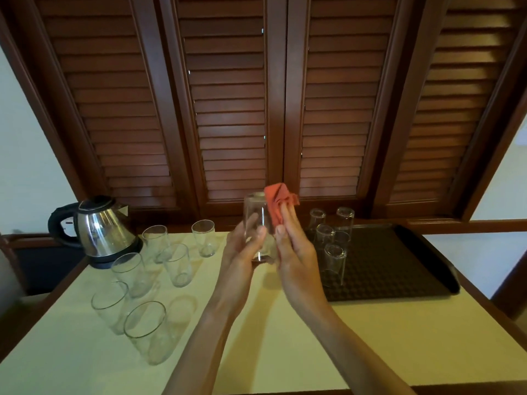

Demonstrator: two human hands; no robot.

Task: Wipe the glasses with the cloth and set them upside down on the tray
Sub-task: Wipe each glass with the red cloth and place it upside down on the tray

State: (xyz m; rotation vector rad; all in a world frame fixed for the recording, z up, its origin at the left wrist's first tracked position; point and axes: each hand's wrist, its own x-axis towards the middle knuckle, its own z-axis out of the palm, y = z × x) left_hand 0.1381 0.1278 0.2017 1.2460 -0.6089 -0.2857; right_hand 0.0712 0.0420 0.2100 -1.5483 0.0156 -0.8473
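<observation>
Wiping step: left hand (242, 246) grips inverted glass (258, 223); right hand (293, 249) pinches cloth (278, 202).
Next: tray (399, 269), 3 o'clock.

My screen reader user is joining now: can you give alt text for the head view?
The left hand holds a glass upside down while the right hand presses a red cloth to it. Four glasses stand inverted on the dark tray at right; six upright ones and a kettle sit left.
</observation>
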